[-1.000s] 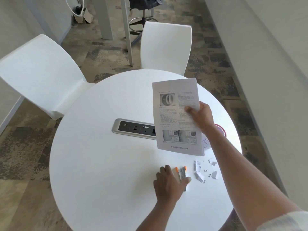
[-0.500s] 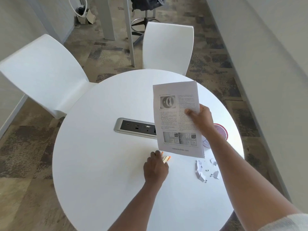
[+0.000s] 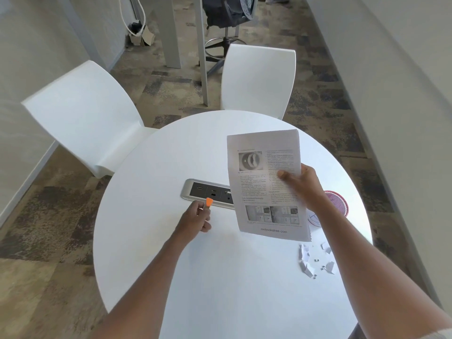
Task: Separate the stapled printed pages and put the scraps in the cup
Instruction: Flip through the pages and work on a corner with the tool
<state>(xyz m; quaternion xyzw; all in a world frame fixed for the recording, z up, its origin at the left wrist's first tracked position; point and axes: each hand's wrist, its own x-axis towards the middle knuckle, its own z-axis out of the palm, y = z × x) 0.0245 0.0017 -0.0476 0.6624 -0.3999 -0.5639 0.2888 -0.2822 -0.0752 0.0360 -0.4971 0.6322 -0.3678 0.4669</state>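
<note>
My right hand (image 3: 302, 184) holds the printed pages (image 3: 266, 184) upright above the round white table (image 3: 151, 241), thumb pressed on the front sheet. My left hand (image 3: 195, 217) is lifted above the table's middle, shut on a small tool with orange tips (image 3: 209, 202); most of the tool is hidden in my fist. Several torn paper scraps (image 3: 314, 261) lie on the table at the right, under my right forearm. A pink-rimmed cup (image 3: 338, 203) stands behind my right wrist, partly hidden by it.
A grey power and data panel (image 3: 203, 192) is set into the table's middle. Two white chairs (image 3: 83, 118) (image 3: 258, 78) stand at the far left and far side. A wall runs close along the right.
My left hand picked the orange-tipped tool up from the table near the scraps and carried it up and left toward the panel. The pages in my right hand barely moved.
</note>
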